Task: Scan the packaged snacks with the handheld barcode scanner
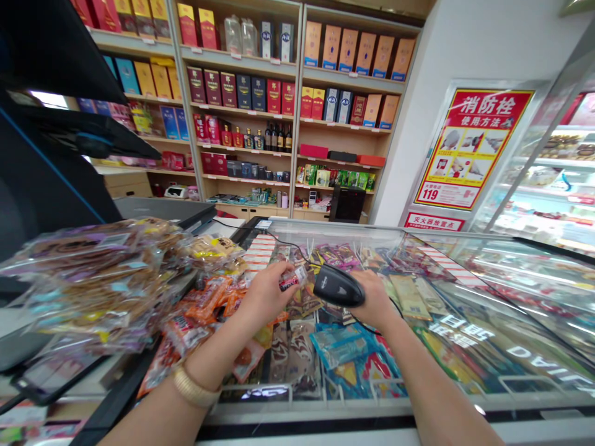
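"Starting at the left, what lies there?"

"A pile of clear-wrapped flat packs [93, 272], loosely stacked, with orange packets [209, 300] heaped just to its right. They look light; the wrappers would probably be slick and crinkly."

"And the left hand [267, 291]?"

"It reaches past the orange packets, and its thumb and fingers are drawn together, pinching a small red-and-white packet [292, 279] near one end. The free end, with a pale printed patch, sticks out to the right."

"How would that packet handle?"

"Light, I'd judge, with a thin, slippery skin. Whether the contents are soft or firm, I can't tell. A fingertip pinch on one end suits it, as that leaves the printed side uncovered; a hard squeeze might crumple it."

"Next along?"

"The black scanner [338, 285], held above the glass-topped freezer [320, 406]. Its broad head sits just beside the packet's free end, seemingly without touching."

"And the right hand [375, 300]?"

"Wrapped around the scanner's rear end; the body hides some of the fingers, so I can't tell how they close underneath. The scanner should be stiff and a little heavier than the packet, best held by that end, clear of its head."
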Demonstrator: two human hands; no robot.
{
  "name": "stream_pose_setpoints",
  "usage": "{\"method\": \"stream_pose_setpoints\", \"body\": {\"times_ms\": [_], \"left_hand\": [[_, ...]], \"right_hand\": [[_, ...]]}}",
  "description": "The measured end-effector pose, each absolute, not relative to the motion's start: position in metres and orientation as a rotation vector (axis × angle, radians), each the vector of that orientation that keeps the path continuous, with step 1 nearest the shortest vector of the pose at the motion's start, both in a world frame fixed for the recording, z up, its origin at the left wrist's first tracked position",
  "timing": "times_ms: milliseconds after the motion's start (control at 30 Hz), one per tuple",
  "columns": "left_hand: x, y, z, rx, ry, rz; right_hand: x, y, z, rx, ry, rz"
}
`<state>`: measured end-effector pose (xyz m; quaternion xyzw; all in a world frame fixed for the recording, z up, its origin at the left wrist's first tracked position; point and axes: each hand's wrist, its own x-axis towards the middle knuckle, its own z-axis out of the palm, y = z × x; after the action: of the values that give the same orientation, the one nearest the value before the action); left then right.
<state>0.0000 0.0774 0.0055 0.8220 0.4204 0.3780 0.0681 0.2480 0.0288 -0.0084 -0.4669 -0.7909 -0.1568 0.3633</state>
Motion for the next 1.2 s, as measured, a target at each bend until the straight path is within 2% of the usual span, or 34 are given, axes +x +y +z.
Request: {"method": "stream_pose_setpoints", "body": {"times_ms": [233, 467, 600, 700, 900, 1067, 1200], "left_hand": [[-0.001, 0.076, 0.006, 2.493, 1.242, 1.218], [-0.014, 0.069, 0.033, 2.306, 1.920, 1.692], [-0.012, 0.062, 0.034, 2.401, 1.888, 1.876], [0.003, 0.055, 0.023, 2.695, 1.604, 1.688], [0.041, 0.052, -0.006, 2.982, 0.955, 0.819], [0.066, 0.064, -0.016, 2.936, 0.914, 0.429], [0.080, 0.070, -0.019, 2.902, 0.993, 0.341]], "right_hand": [[0.250, 0.030, -0.009, -1.177, -1.986, -0.429], [0.256, 0.035, -0.015, -1.126, -1.806, -0.478], [0.261, 0.039, -0.017, -1.125, -1.677, -0.511], [0.262, 0.039, -0.016, -1.128, -1.602, -0.530], [0.263, 0.041, -0.016, -1.161, -1.544, -0.529], [0.262, 0.043, -0.018, -1.161, -1.586, -0.513], [0.261, 0.044, -0.020, -1.166, -1.618, -0.529]]}}
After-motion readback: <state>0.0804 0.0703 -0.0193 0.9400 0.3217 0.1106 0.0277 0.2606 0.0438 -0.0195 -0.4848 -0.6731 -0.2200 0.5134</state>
